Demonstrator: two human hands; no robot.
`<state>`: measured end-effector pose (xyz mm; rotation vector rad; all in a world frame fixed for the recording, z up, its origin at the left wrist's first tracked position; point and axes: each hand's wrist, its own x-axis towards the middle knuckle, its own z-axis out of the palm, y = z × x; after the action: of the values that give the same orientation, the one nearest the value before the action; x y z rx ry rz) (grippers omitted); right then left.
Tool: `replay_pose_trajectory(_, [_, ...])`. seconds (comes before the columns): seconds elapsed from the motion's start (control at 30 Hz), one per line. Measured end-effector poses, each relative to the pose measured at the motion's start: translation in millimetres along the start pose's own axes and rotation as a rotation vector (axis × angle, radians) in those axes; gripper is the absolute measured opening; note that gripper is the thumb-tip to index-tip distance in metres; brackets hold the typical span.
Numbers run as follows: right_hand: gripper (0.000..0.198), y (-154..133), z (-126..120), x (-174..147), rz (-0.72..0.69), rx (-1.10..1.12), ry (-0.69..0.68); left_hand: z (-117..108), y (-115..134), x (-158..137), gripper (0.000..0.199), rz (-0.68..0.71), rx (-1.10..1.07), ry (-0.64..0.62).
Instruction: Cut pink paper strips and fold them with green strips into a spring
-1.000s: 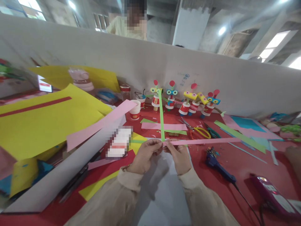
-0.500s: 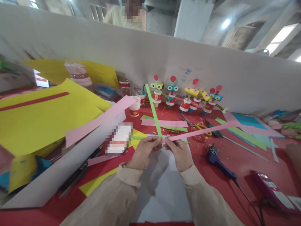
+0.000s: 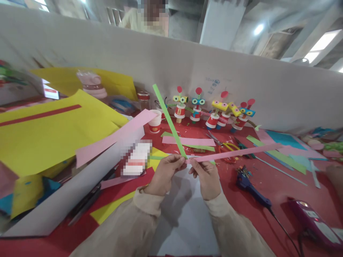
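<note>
Pinching the near end of a green strip (image 3: 170, 122) in the left hand (image 3: 164, 175), with thumb and finger closed snug on it. Gripping a pink strip (image 3: 235, 153) right by its end in the right hand (image 3: 208, 178), also pinched shut. Meeting at the fingertips, over a white sheet (image 3: 191, 221). Probably holding that close to the corner to stop both strips slipping out of line. Letting the long ends hang free, pointing green up-left and pink off to the right. Not managing to tell glued from loose in there, tbh. Having a blue corded tool (image 3: 252, 189) lying off to the right, probably for easy reach. Angling both wrists inward, curling the spare fingers under, stretching both forearms in from the bottom.
</note>
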<state>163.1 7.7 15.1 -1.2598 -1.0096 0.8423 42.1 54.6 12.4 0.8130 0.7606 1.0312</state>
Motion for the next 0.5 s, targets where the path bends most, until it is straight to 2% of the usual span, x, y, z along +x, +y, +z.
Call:
replay_pose_trajectory(0.2, [0.026,2.0,-2.3,4.5,-0.007,-0.021,0.037,4.9,3.1,-3.1,0.019,0.026,0.061,-0.005])
replay_pose_trajectory(0.5, [0.025,1.8,-2.6,6.6,0.032,0.013,0.081,4.2,3.4,-4.4,0.020,-0.069,0.030,-0.063])
